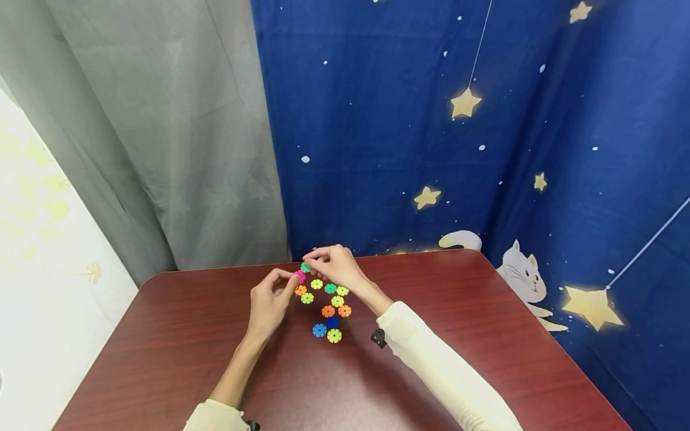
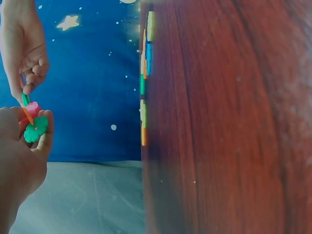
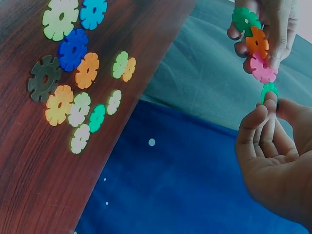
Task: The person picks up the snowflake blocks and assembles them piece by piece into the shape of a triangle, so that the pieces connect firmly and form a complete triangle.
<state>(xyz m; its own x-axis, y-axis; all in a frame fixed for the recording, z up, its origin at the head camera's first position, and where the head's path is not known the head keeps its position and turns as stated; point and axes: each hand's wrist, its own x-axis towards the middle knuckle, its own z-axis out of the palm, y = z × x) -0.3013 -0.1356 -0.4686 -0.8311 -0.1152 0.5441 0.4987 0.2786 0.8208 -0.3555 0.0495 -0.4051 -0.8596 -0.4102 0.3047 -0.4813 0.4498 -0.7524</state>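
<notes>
Notched plastic discs, snowflake-style building pieces, are held up between two bare hands over the far part of the table. My left hand (image 1: 267, 304) pinches a joined chain with a pink disc (image 3: 263, 68), an orange disc (image 3: 257, 43) and a green disc (image 3: 245, 20). From the other side my right hand (image 1: 341, 266) pinches a second green disc (image 3: 269, 92) by its edge, between thumb and fingertips. That disc's rim meets the pink disc's rim in the right wrist view. The right fingertips partly cover it.
Loose discs lie flat on the dark red wooden table (image 1: 205, 347): a dark blue disc (image 3: 73, 50), a light blue disc (image 1: 320, 330), a blackish disc (image 3: 44, 79), and several yellow, orange and green ones. A grey curtain (image 1: 215, 149) and a blue starry curtain (image 1: 372, 149) hang behind the table.
</notes>
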